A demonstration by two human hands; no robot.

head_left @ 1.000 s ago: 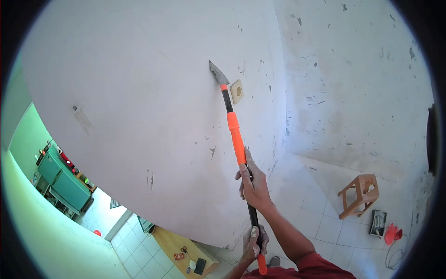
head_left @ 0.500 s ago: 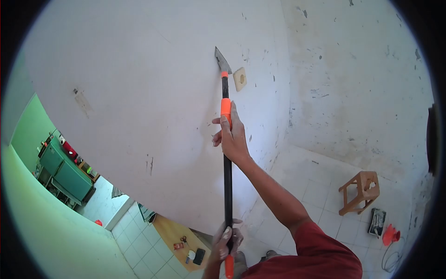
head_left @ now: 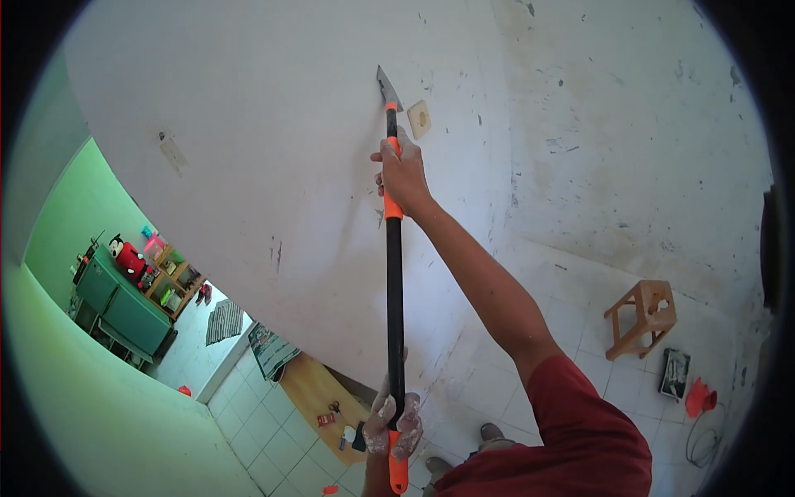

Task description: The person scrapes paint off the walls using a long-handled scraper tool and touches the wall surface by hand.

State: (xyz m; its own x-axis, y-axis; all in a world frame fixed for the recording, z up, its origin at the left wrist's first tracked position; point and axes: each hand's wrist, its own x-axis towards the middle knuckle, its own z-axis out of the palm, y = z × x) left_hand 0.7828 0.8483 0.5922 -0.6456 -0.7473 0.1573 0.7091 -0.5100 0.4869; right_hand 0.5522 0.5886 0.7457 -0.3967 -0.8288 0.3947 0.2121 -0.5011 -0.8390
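Observation:
A long-handled scraper [head_left: 395, 290] with a black pole and orange grips runs nearly upright through the middle of the view. Its metal blade [head_left: 387, 89] is at the white wall [head_left: 273, 108], just left of a cream wall socket [head_left: 419, 119]; I cannot tell whether the blade touches the wall. High on the pole, my right hand [head_left: 406, 176] is closed around the upper orange grip. My left hand [head_left: 392, 426], dusted with white, wraps the pole's lower end above the orange end grip.
A brown plastic stool [head_left: 642, 319] stands on the tiled floor at right, near a paint tray [head_left: 675, 373] and a red object with a cord [head_left: 701, 398]. A wooden board [head_left: 319, 389] holds scissors and small items. Through the doorway is a green refrigerator [head_left: 124, 302].
My right hand and the blade have moved up and slightly left in view. More of the black pole shows between my hands. The camera view has shifted somewhat.

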